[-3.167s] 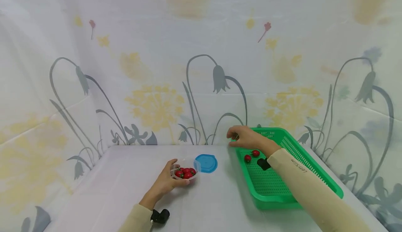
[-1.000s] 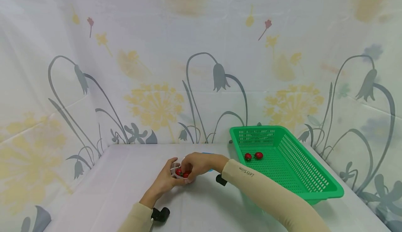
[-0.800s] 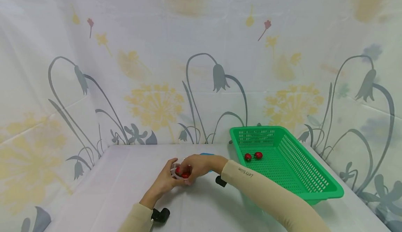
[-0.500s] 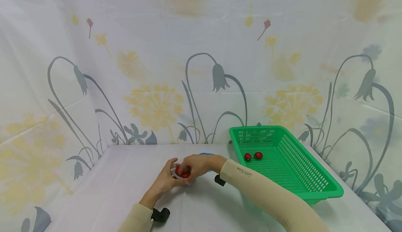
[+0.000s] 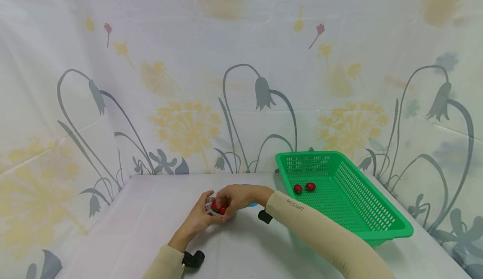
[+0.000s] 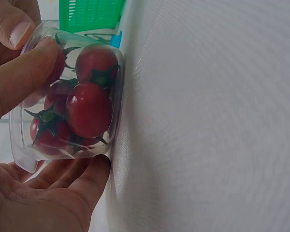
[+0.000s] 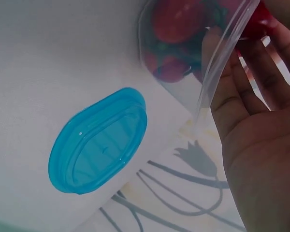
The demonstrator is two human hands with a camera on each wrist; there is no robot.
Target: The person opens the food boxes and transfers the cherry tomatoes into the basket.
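Observation:
My left hand grips a clear plastic container by its sides, thumb across the near wall and fingers at the opposite side. Several cherry tomatoes with green calyxes fill it, pressed against the clear walls. My right hand is at the container's mouth, fingertips reaching inside the rim. Between its thumb and fingers shows a red cherry tomato, partly hidden by the thumb. On the white tabletop close by lies a blue oval lid, mostly covered by my right hand in the head view.
To the right stands a green slotted basket. Two cherry tomatoes, one on the left and one beside it, lie in its far left part. My right sleeve crosses in front of the basket. A flower-printed cloth hangs behind.
My right hand has come left from over the basket to the container. During the last second its fingers dipped among the tomatoes, then rose slightly. My left hand has stayed in place.

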